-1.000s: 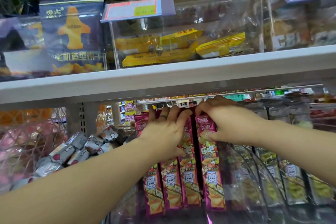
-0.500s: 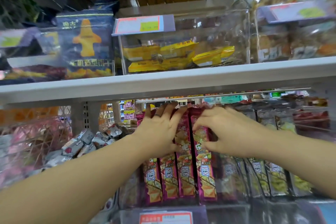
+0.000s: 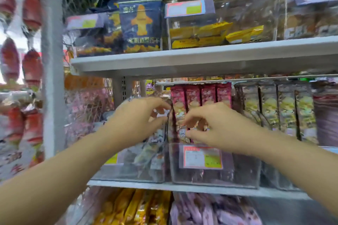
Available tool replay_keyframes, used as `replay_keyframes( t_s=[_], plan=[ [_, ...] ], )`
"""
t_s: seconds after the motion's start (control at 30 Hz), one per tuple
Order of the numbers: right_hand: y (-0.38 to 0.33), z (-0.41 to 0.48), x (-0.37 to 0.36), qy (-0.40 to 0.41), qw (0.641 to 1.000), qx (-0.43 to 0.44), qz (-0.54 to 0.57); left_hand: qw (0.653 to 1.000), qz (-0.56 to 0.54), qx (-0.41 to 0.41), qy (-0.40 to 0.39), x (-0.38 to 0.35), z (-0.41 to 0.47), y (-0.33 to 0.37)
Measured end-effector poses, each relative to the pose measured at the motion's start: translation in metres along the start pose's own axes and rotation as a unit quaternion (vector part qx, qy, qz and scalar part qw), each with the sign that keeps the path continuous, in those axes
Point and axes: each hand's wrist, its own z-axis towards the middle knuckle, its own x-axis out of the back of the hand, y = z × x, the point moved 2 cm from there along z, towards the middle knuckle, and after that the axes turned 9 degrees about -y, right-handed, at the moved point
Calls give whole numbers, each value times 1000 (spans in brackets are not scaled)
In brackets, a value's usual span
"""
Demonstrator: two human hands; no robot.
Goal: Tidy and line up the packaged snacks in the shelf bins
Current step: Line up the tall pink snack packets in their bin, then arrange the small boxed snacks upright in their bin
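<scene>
Fingers [image 3: 196,115] of right hand [image 3: 217,126] half-curled against 4 red packs [image 3: 208,95], upright in clear bin [image 3: 241,170]; left hand [image 3: 137,120] curled at bin's edge (hold cannot be told, blurred). Recommend: level pack tops, press back evenly.

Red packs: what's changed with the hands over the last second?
Both hands left the pack tops and dropped lower: left hand now by the divider, right hand before the red packs, fingers loosely curled; whether the right touches one is blurred. The packs stayed upright in their row in the bin.
</scene>
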Motion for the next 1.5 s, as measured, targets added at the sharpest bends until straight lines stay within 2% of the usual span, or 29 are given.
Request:
replay_keyframes(
  t_s=[0.13, 0.33, 0.47, 0.67, 0.87, 1.1, 1.5],
  plan=[
    [-30, -5, -23, -14, 999, 24, 38, 997, -63, 39, 28, -12, -43, -32],
    [-43, 2, -49, -56, 997, 10, 44, 996, -58, 64, 31, -19, -76, -64],
    [-43, 9, -60, -12, 999, -21, 47, 993, -88, 81, 22, -32, -85, -76],
    [-43, 14, -78, 103, 993, -53, -28, 984, -38, 66, 160, -64, -87, -76],
    [-47, 17, -85, 173, 982, -68, -25, 979, -48, 32, 194, -71, -85, -83],
    [-51, 15, -88, 195, 976, -93, -7, 976, -73, 31, 203, -72, -86, -85],
    [-60, 11, -90, 204, 971, -121, -8, 985, -98, 44, 138, -60, -93, -80]
  ],
)
